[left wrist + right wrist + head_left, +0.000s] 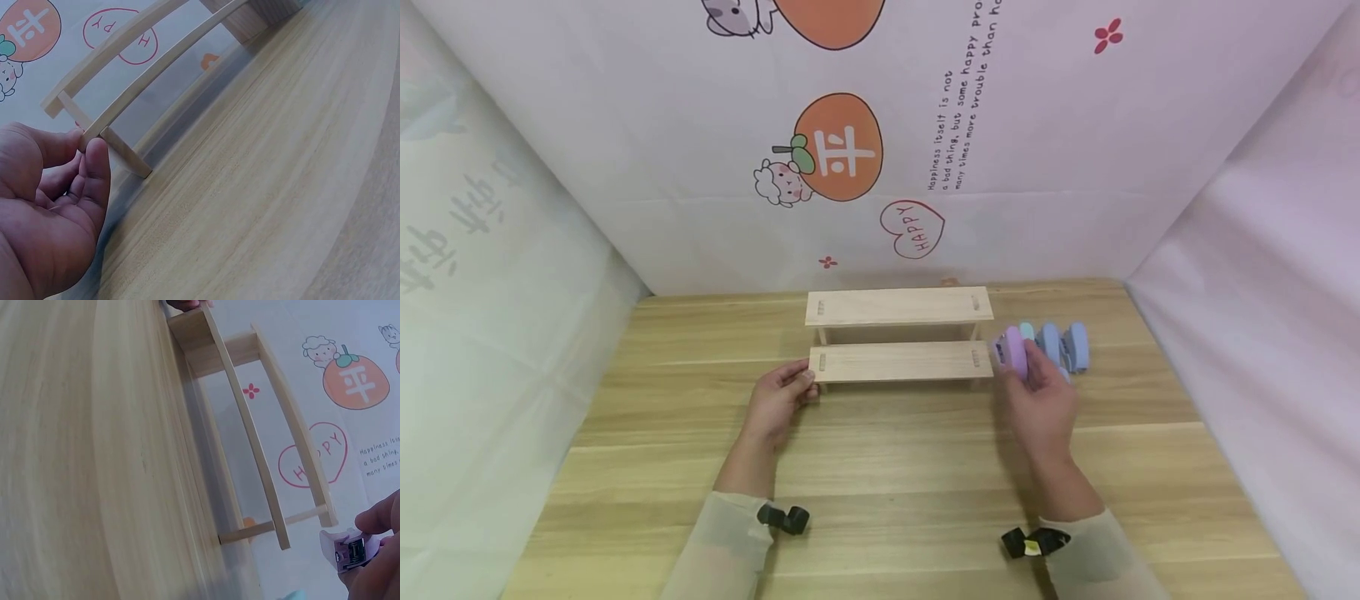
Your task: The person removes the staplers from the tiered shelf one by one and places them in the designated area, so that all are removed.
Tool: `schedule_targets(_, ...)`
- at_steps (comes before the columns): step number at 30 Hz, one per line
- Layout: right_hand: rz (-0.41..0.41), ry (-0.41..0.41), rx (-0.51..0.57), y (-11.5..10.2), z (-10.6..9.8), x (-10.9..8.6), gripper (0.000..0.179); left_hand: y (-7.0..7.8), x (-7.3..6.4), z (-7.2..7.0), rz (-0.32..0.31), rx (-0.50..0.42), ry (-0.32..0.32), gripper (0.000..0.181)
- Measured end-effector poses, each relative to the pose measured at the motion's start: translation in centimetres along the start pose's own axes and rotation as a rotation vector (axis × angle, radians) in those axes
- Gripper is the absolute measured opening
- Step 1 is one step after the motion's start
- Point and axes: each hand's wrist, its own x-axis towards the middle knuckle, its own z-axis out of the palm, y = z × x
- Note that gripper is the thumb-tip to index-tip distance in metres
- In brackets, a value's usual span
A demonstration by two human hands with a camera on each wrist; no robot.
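A two-tier wooden shelf stands on the table near the back wall. My left hand pinches the left end of its lower board between thumb and fingers, as the left wrist view shows close up. Just off the shelf's right end, my right hand holds a small purple stapler. In the right wrist view the stapler is raised, its dark metal inner part facing the camera. Beyond that hand are several more staplers, blue ones and a mint one, partly hidden by the fingers.
A wooden table spreads out in front of the shelf. White printed cloth hangs behind it and along both sides. Each wrist wears a black strap with a small camera.
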Motion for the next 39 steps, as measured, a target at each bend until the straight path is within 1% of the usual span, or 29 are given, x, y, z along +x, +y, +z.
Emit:
schedule_targets(4,-0.006,0.011,-0.026,0.2,-0.5,0.3,0.046,0.1,-0.1,0.0,0.002,0.002,0.006,0.039)
schedule_targets(8,0.029,0.022,-0.042,0.3,-1.2,0.6,0.048,0.2,-0.1,0.0,0.001,0.02,0.008,0.039)
schedule_targets(13,0.048,0.053,0.008,0.3,-2.0,0.9,0.049,0.1,-0.1,0.0,0.001,0.019,0.0,0.04)
schedule_targets(17,0.026,0.08,0.032,0.7,-2.5,1.3,0.048,0.1,-0.3,-0.1,0.01,0.019,-0.006,0.041)
schedule_targets(19,0.015,0.093,0.025,0.9,-2.8,1.4,0.048,0.0,-0.3,-0.1,0.013,0.021,-0.01,0.041)
schedule_targets(21,0.027,0.103,0.014,1.0,-3.1,1.5,0.048,0.0,-0.3,-0.1,0.013,0.021,-0.01,0.041)
schedule_targets(26,0.094,0.119,-0.034,1.0,-4.0,1.6,0.05,0.1,-0.4,0.0,0.006,0.014,-0.006,0.041)
schedule_targets(30,0.136,0.126,-0.057,0.9,-4.6,1.6,0.05,0.2,-0.5,0.0,0.013,0.019,-0.008,0.04)
schedule_targets(36,0.134,0.159,-0.062,1.1,-5.3,1.8,0.048,0.3,-0.6,0.1,0.017,0.02,-0.011,0.041)
schedule_targets(39,0.147,0.17,-0.054,1.3,-5.6,1.9,0.048,0.3,-0.6,0.2,0.013,0.019,-0.007,0.041)
